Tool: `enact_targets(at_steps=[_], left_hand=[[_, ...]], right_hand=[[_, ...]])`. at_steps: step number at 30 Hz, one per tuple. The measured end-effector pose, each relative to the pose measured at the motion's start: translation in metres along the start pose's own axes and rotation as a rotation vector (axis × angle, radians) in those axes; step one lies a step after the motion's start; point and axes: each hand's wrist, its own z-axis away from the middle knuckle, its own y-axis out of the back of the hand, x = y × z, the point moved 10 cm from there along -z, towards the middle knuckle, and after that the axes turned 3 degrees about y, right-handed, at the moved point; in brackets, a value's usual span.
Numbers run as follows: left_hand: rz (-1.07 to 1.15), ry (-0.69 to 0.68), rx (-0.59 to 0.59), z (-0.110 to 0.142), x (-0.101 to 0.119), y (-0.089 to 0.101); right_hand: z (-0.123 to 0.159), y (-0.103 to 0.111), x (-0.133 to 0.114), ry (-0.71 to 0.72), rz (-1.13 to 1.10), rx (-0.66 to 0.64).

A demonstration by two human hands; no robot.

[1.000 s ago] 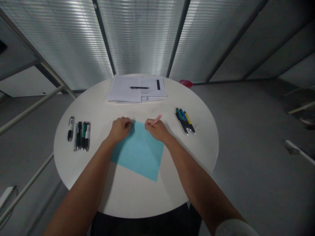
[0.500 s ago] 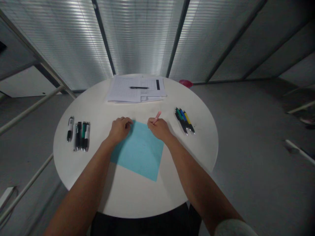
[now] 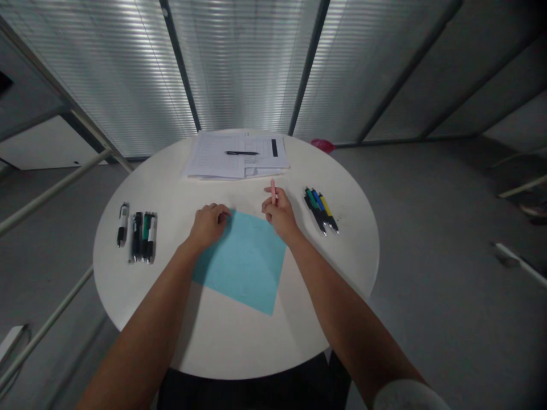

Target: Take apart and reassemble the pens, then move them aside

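Note:
A light-blue sheet of paper (image 3: 243,262) lies slanted on the white round table (image 3: 233,347) in front of me. My left hand (image 3: 209,225), its fingers curled, rests on the sheet's upper-left corner and holds it down; the fingertips are partly hidden. In my right hand (image 3: 280,213) is a pink pen (image 3: 273,191), gripped with its upper end pointing away from me. That hand is over the sheet's upper-right corner. Faint marks show along the top of the paper, too small to read.
Several pens (image 3: 320,209) lie in a group at the right, and several more pens (image 3: 144,236) at the left. At the far edge a stack of printed papers (image 3: 217,162) carries a black pen (image 3: 241,152). Metal rails (image 3: 55,191) stand left of the table.
My right hand has shifted right and slightly away from me along the sheet's top edge. The pink pen has swung more upright, its fingers loosening a little. My left hand stays put.

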Motion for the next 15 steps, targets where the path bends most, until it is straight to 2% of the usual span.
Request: enact_targets(at_steps=[5, 12, 15], left_hand=[[-0.007, -0.005, 0.008, 0.0, 0.001, 0.001], [-0.004, -0.012, 0.008, 0.0, 0.002, 0.002], [-0.007, -0.013, 0.002, 0.0, 0.001, 0.0]], right_hand=[[0.002, -0.002, -0.003, -0.041, -0.099, 0.001], [0.002, 0.008, -0.009, -0.009, -0.046, 0.079], [0.001, 0.008, -0.01, -0.013, -0.053, 0.072]])
